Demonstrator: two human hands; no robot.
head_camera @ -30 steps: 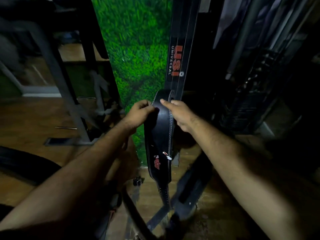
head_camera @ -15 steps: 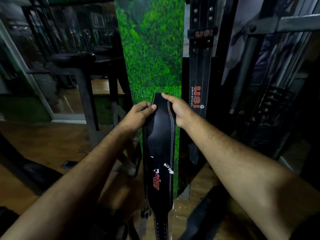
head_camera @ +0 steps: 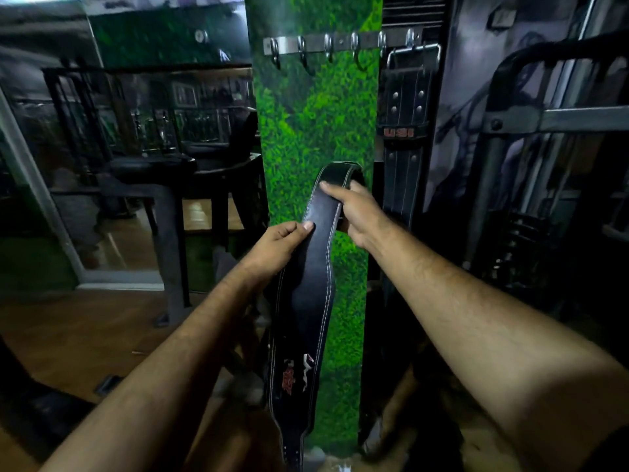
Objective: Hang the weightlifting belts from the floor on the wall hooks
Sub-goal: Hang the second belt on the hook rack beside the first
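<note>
Weightlifting belt [head_camera: 311, 267], black leather with pale stitching and a red and white logo near its lower part, was held upright in front of a green grass-textured wall panel [head_camera: 306, 131], its tail hanging down toward the wooden floor [head_camera: 68, 335]. Two bare hands held this one belt. The left hand [head_camera: 279, 243] pinched its left edge partway up, thumb on the front face, grip closed on the leather. The right hand [head_camera: 357, 212] clasped the folded top end, index finger laid across the front, grip closed around it. The top of the belt sat well below a metal hook rail [head_camera: 340, 40] mounted high on the panel. Six hooks could be counted on the rail: five were bare, and the rightmost carried a second black belt [head_camera: 405, 137], hung by its metal buckle and marked with red letters. To the left stood one padded black seat [head_camera: 153, 165] on a dark frame.
</note>
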